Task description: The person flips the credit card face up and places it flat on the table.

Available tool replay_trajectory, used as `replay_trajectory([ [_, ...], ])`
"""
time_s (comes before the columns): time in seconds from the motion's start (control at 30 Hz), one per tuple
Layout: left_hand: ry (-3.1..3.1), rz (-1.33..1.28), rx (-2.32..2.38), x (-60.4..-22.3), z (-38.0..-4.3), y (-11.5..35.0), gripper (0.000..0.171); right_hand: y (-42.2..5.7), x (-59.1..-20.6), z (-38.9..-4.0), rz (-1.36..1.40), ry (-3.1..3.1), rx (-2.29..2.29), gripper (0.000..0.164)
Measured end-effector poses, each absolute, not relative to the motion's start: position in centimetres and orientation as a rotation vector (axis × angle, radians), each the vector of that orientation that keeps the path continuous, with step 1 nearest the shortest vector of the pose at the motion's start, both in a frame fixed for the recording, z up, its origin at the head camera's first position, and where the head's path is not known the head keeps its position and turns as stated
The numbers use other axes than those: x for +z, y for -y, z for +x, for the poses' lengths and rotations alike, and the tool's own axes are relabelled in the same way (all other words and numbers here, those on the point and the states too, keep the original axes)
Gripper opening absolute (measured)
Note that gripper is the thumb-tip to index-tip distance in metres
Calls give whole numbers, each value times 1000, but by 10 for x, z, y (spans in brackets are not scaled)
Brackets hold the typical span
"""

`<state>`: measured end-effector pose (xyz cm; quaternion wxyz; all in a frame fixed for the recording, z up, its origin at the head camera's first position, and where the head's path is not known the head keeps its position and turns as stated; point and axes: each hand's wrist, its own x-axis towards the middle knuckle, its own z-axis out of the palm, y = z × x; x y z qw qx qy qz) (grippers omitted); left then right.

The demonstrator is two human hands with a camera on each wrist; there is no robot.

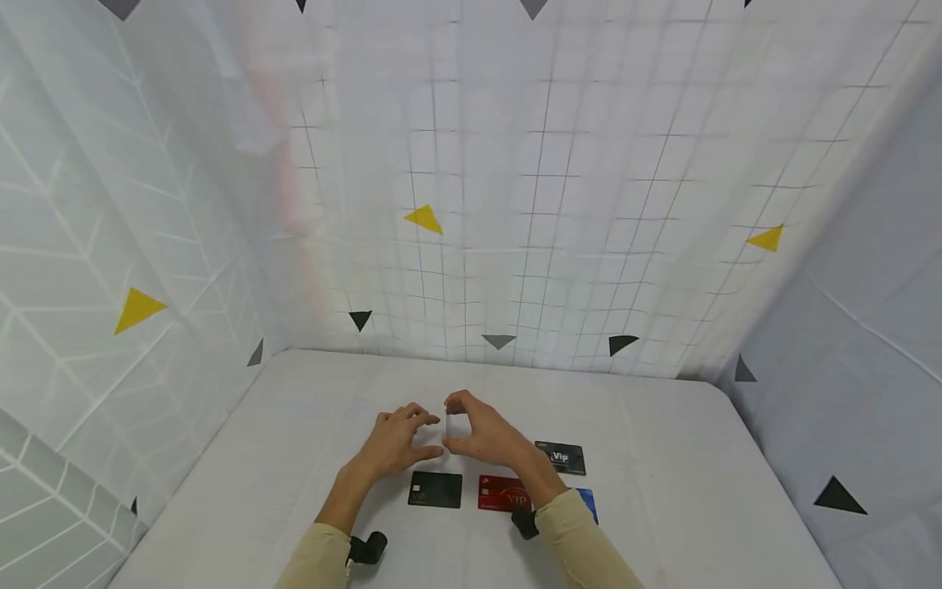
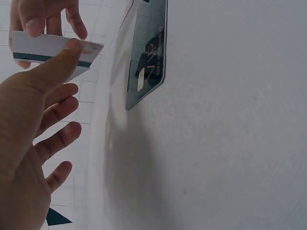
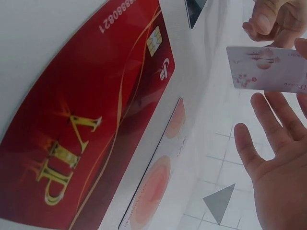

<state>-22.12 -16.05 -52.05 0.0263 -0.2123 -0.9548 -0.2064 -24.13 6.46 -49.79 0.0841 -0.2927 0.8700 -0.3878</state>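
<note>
My right hand [image 1: 482, 429] pinches a pale card [image 3: 264, 69] between thumb and fingers, holding it upright and edge-on in the head view. One face has a pink flower print; the other, in the left wrist view, is white with a dark stripe. My left hand [image 1: 395, 442] is just left of the card, thumb and fingers apart; its thumb overlaps the card in the left wrist view, but contact is unclear. Nearer me lie a black VIP card [image 1: 435, 489] and a red VIP card [image 1: 500, 492].
A dark Vip card [image 1: 562, 458] and a blue card [image 1: 588, 501], partly covered by the right sleeve, lie to the right. A white card with pink circles [image 3: 158, 184] lies beside the red one. Black wrist cameras sit under both forearms. White curtains surround the white table [image 1: 662, 458].
</note>
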Motion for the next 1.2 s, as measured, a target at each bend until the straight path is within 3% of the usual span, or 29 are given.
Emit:
replay_trajectory([
  [0.4,2846,-658,-758,-520,-226,166,68,-66,-499,-241,-918,-2717,-1015,61],
  [0.77,2783,-675,-786,-520,-227,171,66,-64,-503,-245,-961,-2923,-626,56],
  [1.2,2791,-698,-735,-514,-227,169,60,-61,-505,-246,-980,-2949,-579,56],
])
